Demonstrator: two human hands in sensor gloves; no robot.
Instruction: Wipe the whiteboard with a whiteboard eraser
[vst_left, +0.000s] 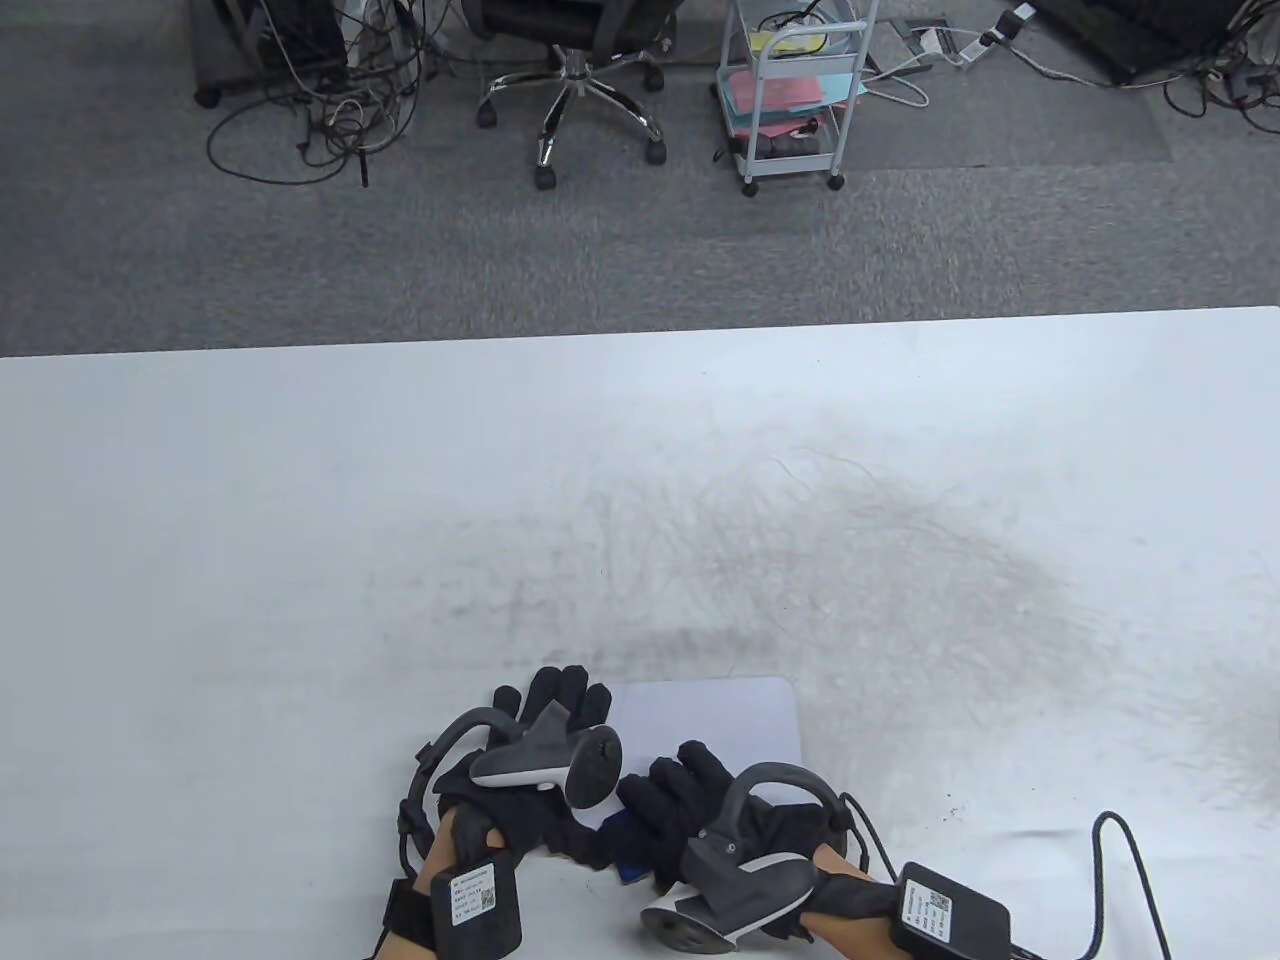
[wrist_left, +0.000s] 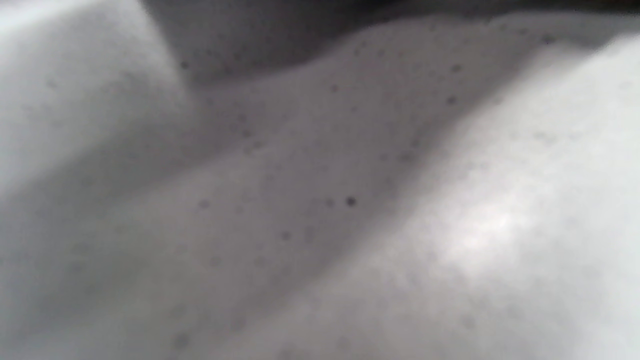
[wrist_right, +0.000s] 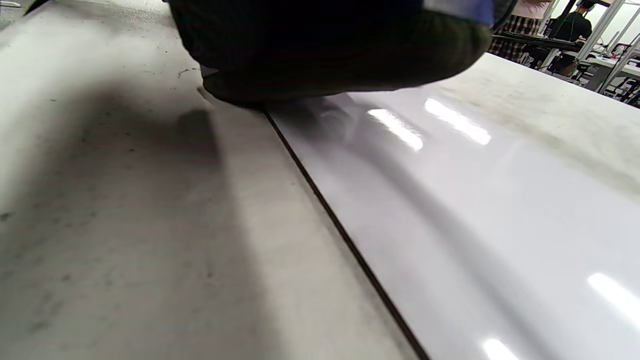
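A small glossy whiteboard (vst_left: 725, 725) lies near the table's front edge; it also shows in the right wrist view (wrist_right: 475, 210). My left hand (vst_left: 552, 702) rests on the board's left part with its fingers spread. My right hand (vst_left: 672, 785) lies on the board's near edge and holds a blue-backed eraser (vst_left: 628, 866), of which only a corner shows. In the right wrist view the eraser's dark felt (wrist_right: 350, 70) presses down at the board's edge. The left wrist view shows only a blurred white surface, with no fingers.
The white table (vst_left: 300, 500) carries grey smudges across its middle (vst_left: 800, 560). A black cable (vst_left: 1120, 860) runs from my right wrist at the front right. Beyond the table's far edge stand an office chair (vst_left: 590, 80) and a white cart (vst_left: 795, 90) on the carpet.
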